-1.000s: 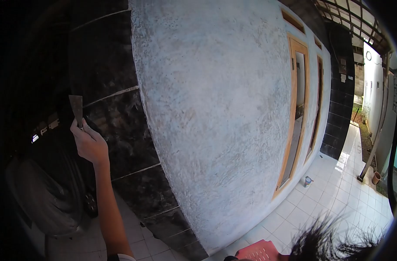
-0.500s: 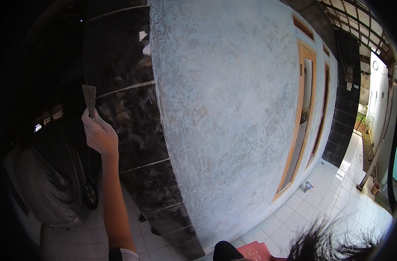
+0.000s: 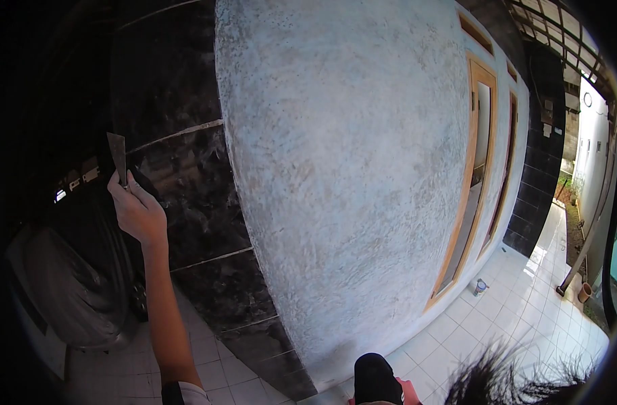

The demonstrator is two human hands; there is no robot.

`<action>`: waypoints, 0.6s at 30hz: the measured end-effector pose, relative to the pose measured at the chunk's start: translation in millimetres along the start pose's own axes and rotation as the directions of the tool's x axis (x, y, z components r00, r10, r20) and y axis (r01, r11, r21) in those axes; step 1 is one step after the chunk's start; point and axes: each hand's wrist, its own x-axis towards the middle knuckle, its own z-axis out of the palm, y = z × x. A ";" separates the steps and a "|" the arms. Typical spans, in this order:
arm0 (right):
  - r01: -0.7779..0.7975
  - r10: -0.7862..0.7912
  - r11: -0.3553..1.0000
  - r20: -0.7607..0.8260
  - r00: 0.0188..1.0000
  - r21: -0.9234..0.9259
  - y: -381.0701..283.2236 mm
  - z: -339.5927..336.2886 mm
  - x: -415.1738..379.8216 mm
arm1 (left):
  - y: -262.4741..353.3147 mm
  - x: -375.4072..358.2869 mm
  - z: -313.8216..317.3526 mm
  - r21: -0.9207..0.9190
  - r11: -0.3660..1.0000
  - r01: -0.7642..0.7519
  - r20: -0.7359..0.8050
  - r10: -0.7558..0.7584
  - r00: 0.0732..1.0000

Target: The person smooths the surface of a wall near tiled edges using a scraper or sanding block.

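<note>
My left hand (image 3: pixel 141 210) is raised at the left, fingers closed around the handle of a putty knife (image 3: pixel 118 154). Its flat, flared metal blade points up, its broad end at the top. Behind the hand and wrist is a column faced with black tiles (image 3: pixel 187 169) with pale joints. Right of the tiles stretches a wall (image 3: pixel 342 169) with patchy white and pale blue coating. Most of the knife's handle is hidden in my fingers. My right hand is out of view.
Wood-framed windows (image 3: pixel 472 182) line the wall at right. A small can (image 3: pixel 480 287) stands on the white tiled floor (image 3: pixel 507 304). A covered vehicle (image 3: pixel 72 283) is at lower left. A rounded black shape (image 3: pixel 376 379) overlaps something pink (image 3: pixel 409 393) at the bottom; dark hair shows at lower right.
My left hand and the putty knife have shifted slightly left in view, along with the column edge. The black shape at the bottom shows more and covers more of the pink thing.
</note>
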 end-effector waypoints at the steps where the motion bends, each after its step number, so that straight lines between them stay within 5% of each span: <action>1: -0.009 0.009 1.000 0.002 1.000 -0.003 -0.9 -4.8 3.1 | -0.5 -2.0 -0.3 -0.004 1.000 -0.002 -0.004 0.002 1.000; 6: -0.023 0.023 1.000 -0.015 1.000 -0.020 -7.7 -30.1 35.5 | -6.2 -5.3 0.4 -0.037 0.999 -0.020 0.011 0.021 1.000; 9: -0.030 0.030 0.999 -0.011 0.999 -0.023 -2.2 -43.5 61.3 | -5.5 -5.5 1.4 0.017 0.960 -0.278 -0.120 0.278 0.953; 11: -0.029 0.029 0.999 -0.005 1.000 -0.031 -0.6 -51.2 79.9 | 16.3 -9.7 -10.2 0.196 0.908 -0.370 -0.017 0.381 0.925; 13: -0.035 0.036 0.999 0.007 0.999 -0.028 6.1 -53.0 98.6 | 44.7 -9.9 -2.1 0.175 0.875 -0.452 0.002 0.459 0.888; 15: -0.057 0.058 0.998 0.025 0.998 -0.040 19.6 -59.5 110.1 | 64.7 -9.2 14.7 -0.316 0.815 -0.486 -0.109 0.478 0.872; 18: -0.098 0.102 0.992 0.040 0.994 -0.081 15.5 -88.9 125.4 | 110.2 -4.3 24.4 -0.263 0.894 -0.362 0.022 0.380 0.925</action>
